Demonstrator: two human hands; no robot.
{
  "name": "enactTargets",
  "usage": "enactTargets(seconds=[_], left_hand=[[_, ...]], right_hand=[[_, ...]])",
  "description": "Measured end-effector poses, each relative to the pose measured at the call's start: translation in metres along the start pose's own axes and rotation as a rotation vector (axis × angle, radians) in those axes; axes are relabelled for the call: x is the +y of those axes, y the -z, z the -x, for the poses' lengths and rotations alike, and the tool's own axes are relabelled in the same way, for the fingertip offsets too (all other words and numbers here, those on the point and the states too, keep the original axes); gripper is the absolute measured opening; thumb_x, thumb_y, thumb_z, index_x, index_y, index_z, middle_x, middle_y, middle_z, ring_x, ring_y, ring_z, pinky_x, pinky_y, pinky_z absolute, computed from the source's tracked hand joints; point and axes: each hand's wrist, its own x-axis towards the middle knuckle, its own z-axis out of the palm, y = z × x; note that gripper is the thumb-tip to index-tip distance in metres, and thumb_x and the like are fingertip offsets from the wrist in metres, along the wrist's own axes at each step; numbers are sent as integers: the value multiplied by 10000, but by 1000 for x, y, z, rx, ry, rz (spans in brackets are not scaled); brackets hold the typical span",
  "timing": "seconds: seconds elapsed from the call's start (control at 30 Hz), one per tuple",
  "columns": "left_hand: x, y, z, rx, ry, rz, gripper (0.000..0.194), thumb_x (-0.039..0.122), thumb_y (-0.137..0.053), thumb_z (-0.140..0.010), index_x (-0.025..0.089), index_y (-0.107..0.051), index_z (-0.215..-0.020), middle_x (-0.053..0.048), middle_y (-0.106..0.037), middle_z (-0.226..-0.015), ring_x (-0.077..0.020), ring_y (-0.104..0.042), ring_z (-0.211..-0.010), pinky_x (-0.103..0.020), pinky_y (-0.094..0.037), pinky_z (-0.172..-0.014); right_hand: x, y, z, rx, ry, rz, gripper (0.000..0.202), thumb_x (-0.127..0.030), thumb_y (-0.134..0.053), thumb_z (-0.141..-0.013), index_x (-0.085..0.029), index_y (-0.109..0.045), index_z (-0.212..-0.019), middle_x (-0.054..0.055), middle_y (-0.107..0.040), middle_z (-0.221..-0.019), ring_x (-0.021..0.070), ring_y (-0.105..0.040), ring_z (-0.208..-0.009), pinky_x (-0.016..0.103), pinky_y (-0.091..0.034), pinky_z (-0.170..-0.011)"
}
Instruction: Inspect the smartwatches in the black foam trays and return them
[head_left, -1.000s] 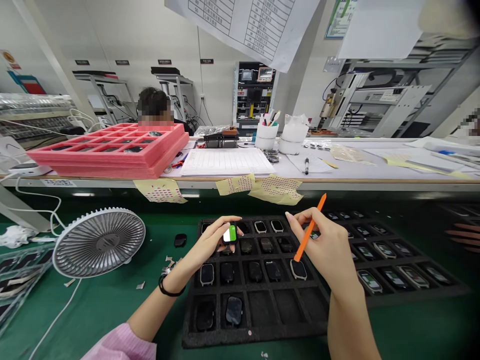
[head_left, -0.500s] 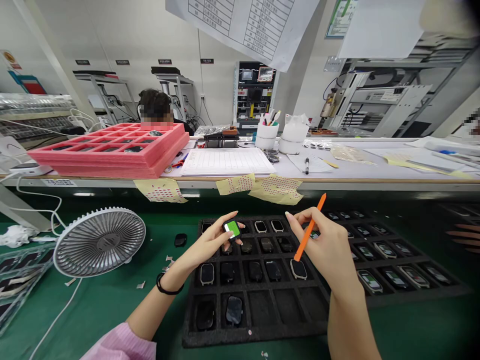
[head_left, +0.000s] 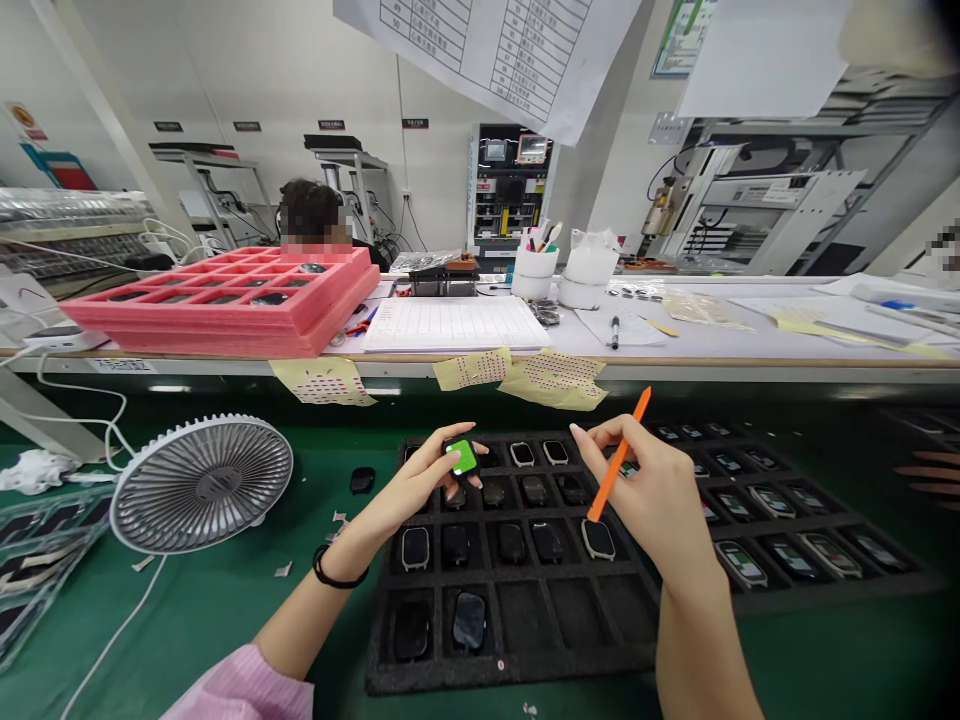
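Note:
Held in my left hand (head_left: 425, 474) is a smartwatch (head_left: 463, 458) without a strap, its screen lit green and white; the thumb lies at the screen's edge. My right hand (head_left: 646, 482) grips an orange stick (head_left: 619, 456) with a pointed upper end and a flat lower end, which looks like a plastic pry tool. Both hands are over a black foam tray (head_left: 442, 678), whose compartments hold several dark watch bodies. Below the stick's lower end, a silver-framed watch (head_left: 598, 538) sits in its compartment.
A white fan (head_left: 201, 485) stands at left, near a lone dark watch piece (head_left: 361, 480). Right of my right hand lies another watch tray (head_left: 795, 590). On the shelf (head_left: 697, 365) are pink foam trays (head_left: 300, 325) and paper forms. Another person's hand (head_left: 930, 472) shows at far right.
The left thumb has shifted onto the edge of the watch screen, and the watch has turned slightly. My right hand and the orange stick stay in place.

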Motion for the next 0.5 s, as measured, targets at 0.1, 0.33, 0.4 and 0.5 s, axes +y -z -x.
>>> enactTargets(seconds=[0.1, 0.33, 0.4, 0.5], left_hand=[[-2, 2, 1, -36, -35, -18, 527, 341, -578, -893, 265, -378, -1375, -126, -521, -1303, -187, -625, -907, -232, -404, -583], [3, -1, 2, -22, -33, -59, 629, 295, -654, -829, 271, -349, -1379, -92, -536, -1231, -160, -598, -892, -225, -408, -622], [5, -4, 3, 43, -29, -107, 614, 305, -668, -813, 250, -379, -1351, -62, -573, -1108, -136, -573, -821, -235, -422, -650], [6, -7, 3, 155, -32, -193, 513, 336, -671, -804, 222, -454, -1255, -1, -548, -886, -107, -509, -695, -233, -415, -631]], right_hand=[[0, -1, 0, -2, -6, -2, 340, -465, -542, -883, -221, -481, -653, -14, -606, -587, 137, -555, -510, 243, -392, -518], [1, -1, -1, 4, 17, -1, 336, -461, -542, -885, -223, -475, -657, -9, -608, -600, 137, -554, -513, 245, -401, -525], [0, -1, -1, 7, 26, -5, 333, -453, -549, -883, -223, -474, -655, -10, -603, -595, 134, -539, -499, 246, -401, -520], [-2, -2, 0, 11, 35, -41, 331, -448, -547, -887, -220, -492, -655, -8, -593, -584, 132, -524, -488, 248, -401, -515]])
